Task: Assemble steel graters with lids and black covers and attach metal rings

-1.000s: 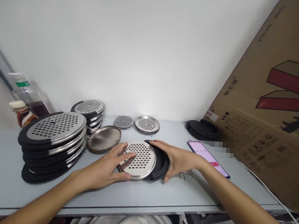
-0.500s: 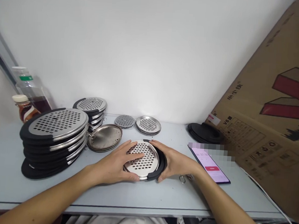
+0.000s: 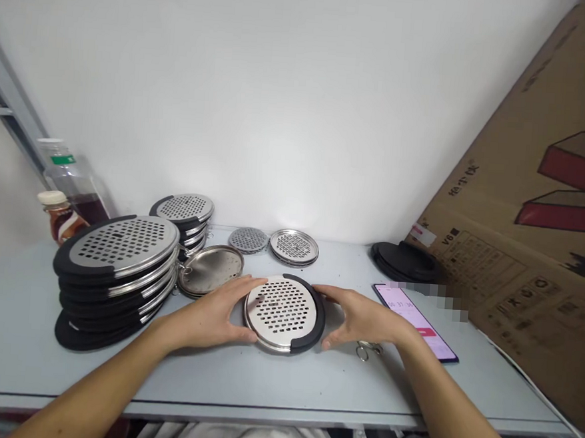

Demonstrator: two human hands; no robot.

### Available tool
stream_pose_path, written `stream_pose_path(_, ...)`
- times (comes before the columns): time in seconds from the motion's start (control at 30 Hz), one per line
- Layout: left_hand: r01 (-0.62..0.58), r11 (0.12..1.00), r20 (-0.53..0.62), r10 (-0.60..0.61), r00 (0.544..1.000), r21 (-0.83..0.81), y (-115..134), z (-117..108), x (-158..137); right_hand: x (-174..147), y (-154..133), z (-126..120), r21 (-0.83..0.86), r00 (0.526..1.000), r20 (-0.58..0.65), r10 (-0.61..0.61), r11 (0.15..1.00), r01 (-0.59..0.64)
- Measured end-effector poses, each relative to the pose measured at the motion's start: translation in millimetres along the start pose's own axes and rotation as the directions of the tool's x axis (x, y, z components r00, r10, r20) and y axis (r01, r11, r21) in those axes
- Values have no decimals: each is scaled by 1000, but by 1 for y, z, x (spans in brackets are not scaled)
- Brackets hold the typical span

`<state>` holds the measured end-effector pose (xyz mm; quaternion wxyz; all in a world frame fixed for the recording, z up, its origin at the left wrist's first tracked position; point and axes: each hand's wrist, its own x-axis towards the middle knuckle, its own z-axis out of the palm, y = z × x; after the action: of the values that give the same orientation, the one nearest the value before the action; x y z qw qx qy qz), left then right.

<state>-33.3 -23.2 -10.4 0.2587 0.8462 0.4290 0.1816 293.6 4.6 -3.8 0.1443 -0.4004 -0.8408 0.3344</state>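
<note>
A round perforated metal disc point(image 3: 278, 311) lies flat on the table in front of me, with a black curved rim point(image 3: 318, 321) fitted around its right side. My left hand point(image 3: 220, 314) grips the disc's left edge between thumb and fingers. Beside the black rim, my right hand point(image 3: 356, 317) is curved with thumb and fingers apart; one fingertip is near or touching the rim's top. Metal rings point(image 3: 366, 351) lie under my right wrist. Left of my left hand are shallow metal discs point(image 3: 211, 270) with small rings attached.
Two stacks of rimmed discs, a near stack point(image 3: 120, 247) and a far stack point(image 3: 186, 208), stand left. Loose perforated plates point(image 3: 294, 246) lie by the wall. Black rims point(image 3: 402, 261), a phone point(image 3: 415, 321) and a large carton point(image 3: 535, 249) are right; bottles point(image 3: 62, 216) stand far left.
My left fingers have drawn back from the disc's top to its edge. My right hand has loosened and moved slightly right. The black rim now sits closer around the disc; the view has shifted slightly.
</note>
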Motion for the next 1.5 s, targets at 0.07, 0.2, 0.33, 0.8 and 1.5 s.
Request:
stream_pose_path(0.07,-4,1000,-23,4,1000,-25,-3,-2,1,-1,-6,0,-21,1000,-14,26,999,-26)
stream_pose_path(0.2,-29,998,-62,25,998,-60,-5,3,3,2,-12,4,-30,998,-62,8,1000,-10)
stream_pose_path(0.33,-16,999,-65,14,998,-31,-7,10,4,5,-14,7,-1,996,-74,-59,998,59)
stream_pose_path(0.8,10,999,0,-10,1000,44,-3,20,1,10,-1,32,-147,988,-121,-95,986,76)
stream_pose_path(1.5,-84,921,-437,-99,894,-380,9,6,9,4,-28,7,386,981,6,-195,905,178)
